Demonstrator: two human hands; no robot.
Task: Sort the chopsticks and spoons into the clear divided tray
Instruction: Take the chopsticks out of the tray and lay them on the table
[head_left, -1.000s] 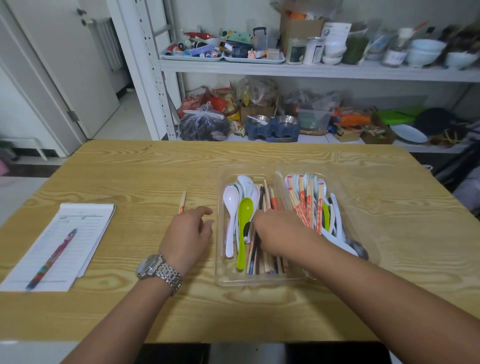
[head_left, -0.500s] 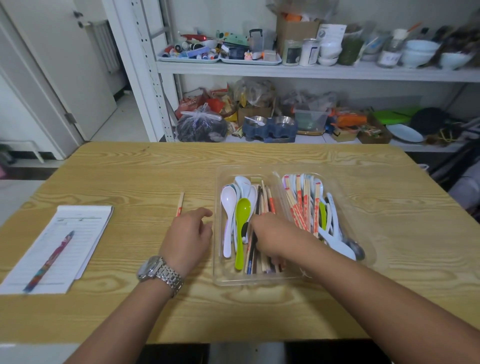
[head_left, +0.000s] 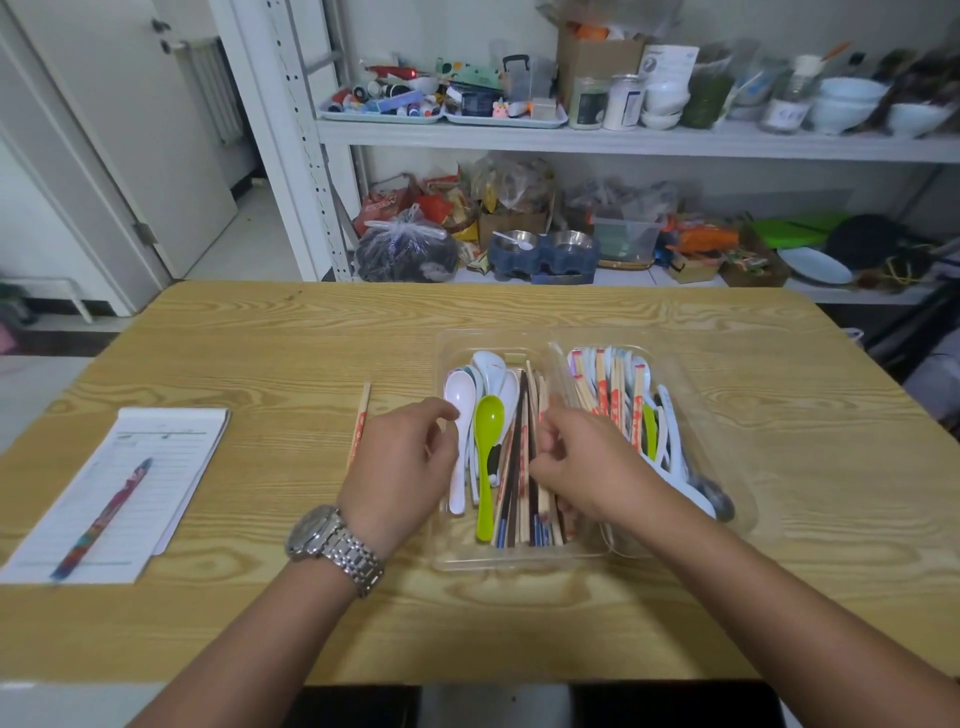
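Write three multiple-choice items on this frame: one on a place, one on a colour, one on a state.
1. Where does the lone chopstick lie? A on a plate; B on the table, left of the clear tray; C in a cup.
2. What colour is the bright spoon in the tray's left compartment? A green; B red; C blue.
3. How does the tray stand? A empty; B forks only; C both compartments mix spoons and chopsticks.
Answers: B, it rests on bare wood beside the tray; A, its bowl and handle are lime green; C, each side shows both kinds.
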